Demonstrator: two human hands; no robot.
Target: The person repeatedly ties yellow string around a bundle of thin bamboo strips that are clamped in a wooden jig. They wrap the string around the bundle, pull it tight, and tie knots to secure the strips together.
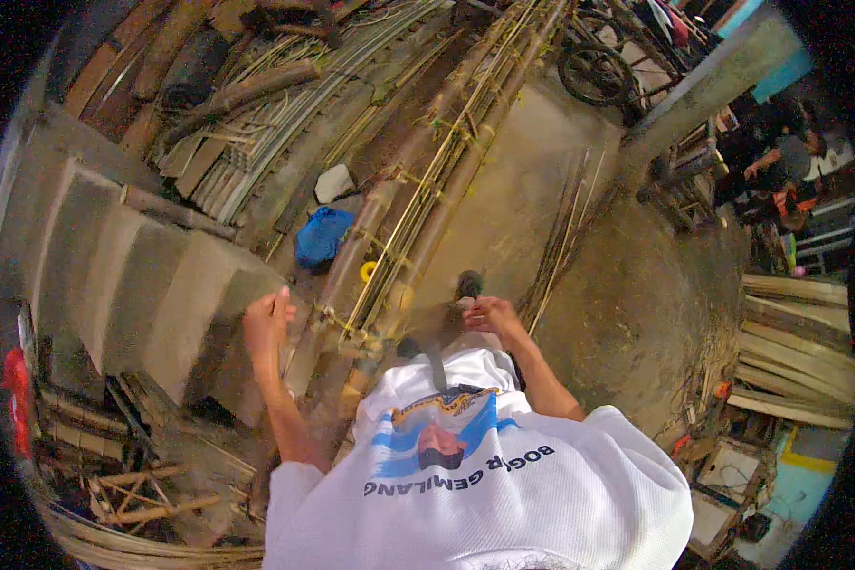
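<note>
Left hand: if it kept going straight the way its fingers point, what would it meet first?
Probably the concrete steps. The left hand is raised with fingers pointing up and away, beside the bamboo frame; depth is unclear, so this is a guess.

White shirt (503,475) with blue-and-yellow print, pale tan bamboo frame (427,190), yellow tape roll (368,272), blue crumpled bag (321,236), grey concrete steps (133,275), red cloth (16,394), brown dirt floor (636,304)
</note>
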